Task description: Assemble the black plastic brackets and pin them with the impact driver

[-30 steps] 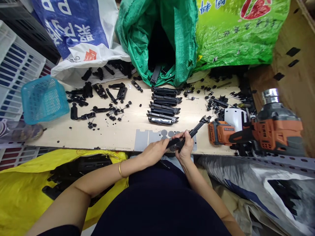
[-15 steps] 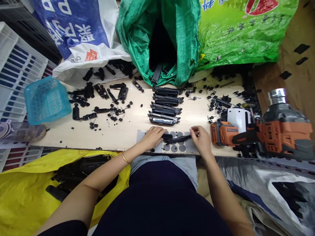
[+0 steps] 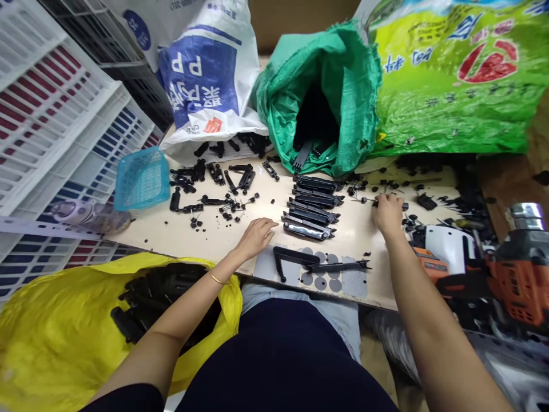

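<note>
My left hand [image 3: 256,237] is held over the bench with its fingers stretched out and holds nothing. Beside its fingertips lies a row of slim black plastic arms [image 3: 315,200], stacked one behind another. In front of me, a jointed black plastic arm [image 3: 321,264] lies folded at an angle on a grey sheet with round spots [image 3: 354,280]. My right hand [image 3: 388,214] reaches down at the right among small black pieces with metal pins [image 3: 414,222]. Its fingers are curled over a black piece, mostly hidden under them.
A green sack [image 3: 274,86] stands open behind the row, between a white-blue bag [image 3: 214,74] and a bright green bag [image 3: 454,114]. Black linkages [image 3: 246,177] and a blue basket [image 3: 141,180] lie left. An orange power tool [image 3: 518,274] lies right; a yellow bag [image 3: 51,332] hangs below.
Both hands have left the black arm, which now lies on the grey sheet. My right hand has moved away to the small pieces; my left has drawn back leftward. The view has shifted.
</note>
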`<state>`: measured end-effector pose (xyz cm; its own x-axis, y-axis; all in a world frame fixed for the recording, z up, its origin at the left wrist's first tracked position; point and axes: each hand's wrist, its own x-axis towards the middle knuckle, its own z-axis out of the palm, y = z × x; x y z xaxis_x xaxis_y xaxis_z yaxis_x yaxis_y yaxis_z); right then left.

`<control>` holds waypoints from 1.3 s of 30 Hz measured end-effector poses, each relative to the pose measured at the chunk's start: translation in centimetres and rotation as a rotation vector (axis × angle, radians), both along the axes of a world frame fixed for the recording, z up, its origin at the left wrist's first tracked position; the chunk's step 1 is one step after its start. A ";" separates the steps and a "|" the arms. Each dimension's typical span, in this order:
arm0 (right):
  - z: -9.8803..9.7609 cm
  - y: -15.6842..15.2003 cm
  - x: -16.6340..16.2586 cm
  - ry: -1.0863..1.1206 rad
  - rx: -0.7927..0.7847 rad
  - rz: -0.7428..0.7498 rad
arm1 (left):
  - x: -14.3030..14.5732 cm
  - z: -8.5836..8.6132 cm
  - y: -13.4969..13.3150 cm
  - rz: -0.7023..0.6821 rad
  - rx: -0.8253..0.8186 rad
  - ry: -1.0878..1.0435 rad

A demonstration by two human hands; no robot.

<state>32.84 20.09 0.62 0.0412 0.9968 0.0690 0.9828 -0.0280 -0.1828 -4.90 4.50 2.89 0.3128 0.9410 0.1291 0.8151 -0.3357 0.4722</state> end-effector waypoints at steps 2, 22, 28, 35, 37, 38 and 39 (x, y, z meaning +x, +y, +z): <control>0.0 -0.3 0.1 0.012 -0.027 0.051 | -1.4 -0.2 1.3 0.077 -0.001 0.019; 2.9 -5.2 -2.9 0.052 -0.227 -0.113 | -3.2 0.2 5.9 0.514 0.124 -0.213; 1.6 -5.8 -4.3 0.085 -0.149 -0.120 | 1.3 0.9 -1.9 0.471 -0.234 -0.993; 2.9 -10.9 -3.8 0.621 -0.075 -0.046 | 2.3 -2.3 -4.3 0.489 -0.379 -1.022; 3.5 -12.9 -4.3 0.723 -0.097 0.007 | 2.0 -2.5 -4.6 0.474 -0.307 -0.906; 3.7 -13.8 -4.6 0.745 -0.113 0.041 | 2.0 -2.3 -4.8 0.448 -0.261 -0.823; 3.9 -14.7 -5.0 0.751 -0.128 0.081 | 1.9 -2.1 -5.1 0.401 -0.209 -0.731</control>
<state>27.80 5.43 4.50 -0.0418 0.9970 -0.0653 0.5955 -0.0276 -0.8028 -3.01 -0.59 0.75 -0.1424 0.9896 -0.0201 0.3201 0.0653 0.9451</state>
